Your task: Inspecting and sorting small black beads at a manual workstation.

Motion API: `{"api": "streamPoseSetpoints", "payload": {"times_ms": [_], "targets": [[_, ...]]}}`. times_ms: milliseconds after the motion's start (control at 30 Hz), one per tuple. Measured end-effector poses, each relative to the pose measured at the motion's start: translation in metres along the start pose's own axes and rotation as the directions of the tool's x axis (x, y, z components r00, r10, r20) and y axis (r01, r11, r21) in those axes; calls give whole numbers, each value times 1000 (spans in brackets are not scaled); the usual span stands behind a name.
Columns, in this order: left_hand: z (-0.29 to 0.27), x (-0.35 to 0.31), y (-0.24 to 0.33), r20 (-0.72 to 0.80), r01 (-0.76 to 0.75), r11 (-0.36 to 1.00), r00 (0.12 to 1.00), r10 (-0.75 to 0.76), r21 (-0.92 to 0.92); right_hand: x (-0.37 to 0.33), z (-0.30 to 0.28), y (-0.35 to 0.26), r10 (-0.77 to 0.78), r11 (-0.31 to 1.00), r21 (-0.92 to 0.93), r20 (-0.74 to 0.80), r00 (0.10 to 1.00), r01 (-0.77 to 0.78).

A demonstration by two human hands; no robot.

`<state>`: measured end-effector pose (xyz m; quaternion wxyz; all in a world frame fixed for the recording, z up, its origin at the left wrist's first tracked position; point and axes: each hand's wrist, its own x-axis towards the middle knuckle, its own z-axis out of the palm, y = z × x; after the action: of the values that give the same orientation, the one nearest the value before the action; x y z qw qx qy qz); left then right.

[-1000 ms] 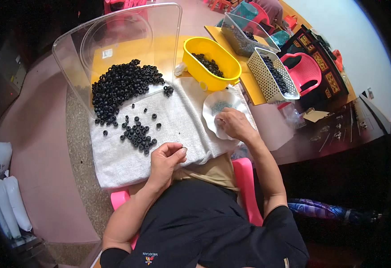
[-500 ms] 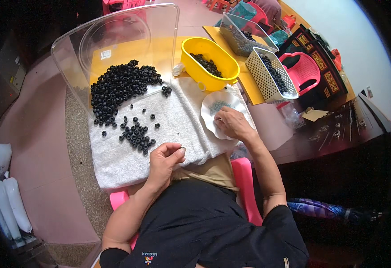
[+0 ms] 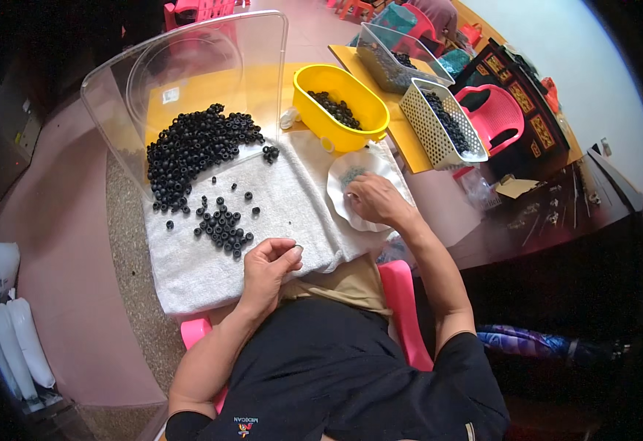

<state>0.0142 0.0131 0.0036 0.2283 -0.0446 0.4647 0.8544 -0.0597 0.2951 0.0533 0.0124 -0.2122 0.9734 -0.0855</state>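
Note:
My left hand (image 3: pixel 268 273) is closed in a pinch at the near edge of the white towel (image 3: pixel 292 192). A small dark piece shows at its fingertips, too little of it to name. Over the white wavy-rimmed dish (image 3: pixel 340 204), my right hand (image 3: pixel 380 200) has its fingers pressed together, dipping toward small pale-bluish bits (image 3: pixel 352 175). Whatever those fingers hold is hidden. Left of centre on the towel lie several loose black ring-shaped pieces (image 3: pixel 224 229). Behind them a large heap of the same black pieces (image 3: pixel 193 151) spills from a clear plastic bin (image 3: pixel 283 81).
A yellow tub (image 3: pixel 373 110) with black pieces stands behind the dish. Farther right, a white perforated basket (image 3: pixel 428 132) and a clear box (image 3: pixel 369 55) hold more dark pieces. Pink chair arms (image 3: pixel 402 301) flank me. White bags (image 3: pixel 27 342) stand on the floor at left.
The whole view has shifted slightly. My right hand's fingers remain in the dish, a little nearer its middle; my left hand keeps its pinch in the same place.

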Motion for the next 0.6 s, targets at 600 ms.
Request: {"api": "streamPoseSetpoints", "payload": {"times_ms": [600], "targets": [[-3,-2,-3,56,1,1000,998,0,-12,-18,9,-51,141,279,947,122,982,-158]]}}
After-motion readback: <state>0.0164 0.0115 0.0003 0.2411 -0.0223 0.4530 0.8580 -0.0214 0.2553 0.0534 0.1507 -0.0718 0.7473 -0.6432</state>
